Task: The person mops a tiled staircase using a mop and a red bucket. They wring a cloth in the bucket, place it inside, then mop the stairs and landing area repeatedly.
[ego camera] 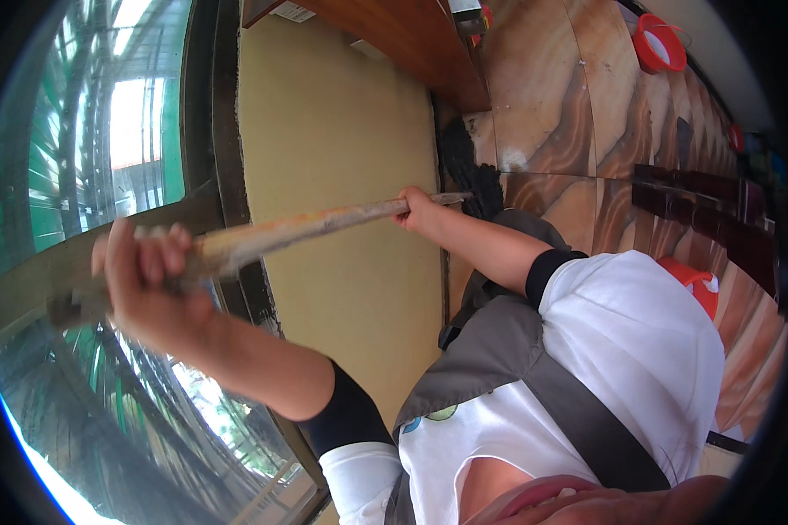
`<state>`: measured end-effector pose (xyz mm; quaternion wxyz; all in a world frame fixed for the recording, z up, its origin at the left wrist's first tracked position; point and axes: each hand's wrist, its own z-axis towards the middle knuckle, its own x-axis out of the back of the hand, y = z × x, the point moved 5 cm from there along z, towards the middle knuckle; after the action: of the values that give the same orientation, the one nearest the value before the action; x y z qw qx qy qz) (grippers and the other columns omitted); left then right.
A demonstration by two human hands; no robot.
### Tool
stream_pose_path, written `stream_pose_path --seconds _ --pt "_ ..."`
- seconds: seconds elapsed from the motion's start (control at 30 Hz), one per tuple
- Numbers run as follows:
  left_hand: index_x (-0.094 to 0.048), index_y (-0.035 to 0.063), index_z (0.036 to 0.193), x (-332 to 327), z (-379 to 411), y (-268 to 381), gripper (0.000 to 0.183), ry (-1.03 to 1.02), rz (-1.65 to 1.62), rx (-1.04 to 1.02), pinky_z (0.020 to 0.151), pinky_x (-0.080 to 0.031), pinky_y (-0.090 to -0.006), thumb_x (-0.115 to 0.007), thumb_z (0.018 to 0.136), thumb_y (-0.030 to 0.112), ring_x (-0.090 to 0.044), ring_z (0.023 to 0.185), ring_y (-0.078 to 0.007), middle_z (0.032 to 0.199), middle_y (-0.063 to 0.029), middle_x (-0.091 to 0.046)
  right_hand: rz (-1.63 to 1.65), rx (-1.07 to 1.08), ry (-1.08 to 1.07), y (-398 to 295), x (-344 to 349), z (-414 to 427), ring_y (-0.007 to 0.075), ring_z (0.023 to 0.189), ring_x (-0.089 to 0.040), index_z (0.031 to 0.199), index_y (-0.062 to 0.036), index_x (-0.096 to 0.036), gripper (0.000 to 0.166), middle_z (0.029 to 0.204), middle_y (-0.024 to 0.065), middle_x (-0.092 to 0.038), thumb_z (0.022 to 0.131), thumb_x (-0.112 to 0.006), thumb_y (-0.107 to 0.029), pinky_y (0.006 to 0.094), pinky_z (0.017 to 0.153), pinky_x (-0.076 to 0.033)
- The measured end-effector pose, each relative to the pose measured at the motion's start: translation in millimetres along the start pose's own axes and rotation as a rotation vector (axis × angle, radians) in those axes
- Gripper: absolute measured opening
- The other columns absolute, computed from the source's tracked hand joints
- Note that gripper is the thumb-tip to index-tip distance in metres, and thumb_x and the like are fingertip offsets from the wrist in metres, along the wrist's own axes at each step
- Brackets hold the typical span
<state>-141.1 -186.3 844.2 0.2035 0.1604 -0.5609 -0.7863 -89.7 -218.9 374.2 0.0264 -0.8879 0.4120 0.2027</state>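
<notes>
My left hand [151, 282], blurred, is wrapped around the upper end of a worn wooden mop handle [315, 223] in front of the window. Farther down the same handle, my right hand [417, 208] is closed around it. The handle slants across the yellow wall, and its lower end reaches a black mop head [476, 170] of dark strands. That mop head lies on the tiled floor [545, 125] at the foot of the wall, partly behind my right forearm and clothing.
A dark-framed window [226, 151] fills the left side, beside the yellow wall [341, 125]. Wooden furniture [400, 33] juts in at the top. A red bucket [660, 44] stands at upper right, another red container [702, 298] shows behind my shoulder, and dark wooden furniture [709, 210] is at right.
</notes>
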Motion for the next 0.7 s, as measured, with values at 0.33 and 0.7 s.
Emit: stream_pose_path --seconds 0.33,0.7 --pt "-0.03 0.012 0.058 10.8 -100.6 14.7 0.023 -0.024 -0.02 -0.329 0.04 -0.033 -0.0266 -0.039 0.079 0.006 -0.028 0.034 -0.0088 0.041 0.0011 -0.028 -0.095 0.173 -0.209 -59.6 -14.0 33.9 0.0272 0.06 -0.054 0.083 -0.0046 -0.043 0.013 0.074 0.0127 -0.048 0.07 -0.046 -0.005 0.0434 0.047 -0.045" --pt "-0.027 0.0137 0.055 65.4 -150.7 -15.5 0.03 0.102 0.017 -0.1 0.05 -0.033 -0.0277 -0.04 0.079 0.004 -0.028 0.04 -0.0088 0.042 0.0019 -0.023 -0.339 0.145 -0.164 -13.2 38.2 46.5 0.0264 0.064 -0.056 0.079 -0.0029 -0.044 0.012 0.076 0.0133 -0.05 0.071 -0.049 -0.011 0.0428 0.056 -0.049"
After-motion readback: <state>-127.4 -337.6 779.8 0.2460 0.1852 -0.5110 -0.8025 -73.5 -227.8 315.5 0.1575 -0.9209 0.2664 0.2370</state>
